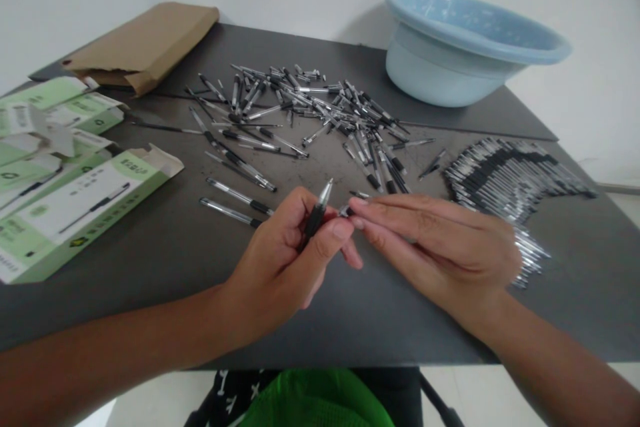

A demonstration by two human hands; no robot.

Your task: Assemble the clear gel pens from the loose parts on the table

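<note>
My left hand is closed around a pen with a black grip, its silver tip pointing up and away from me. Against the left fingertips, the fingers of my right hand pinch a small black and clear pen cap; most of it is hidden by the fingers. Just beyond the hands lies a loose heap of pen parts, with clear barrels, black grips and caps mixed together. Two clear pen barrels lie close to the left hand.
To the right, many pens are lined up in a curved row. A light blue basin stands at the back right. Green and white pen boxes pile up at the left, with a brown paper bag behind them on the dark table.
</note>
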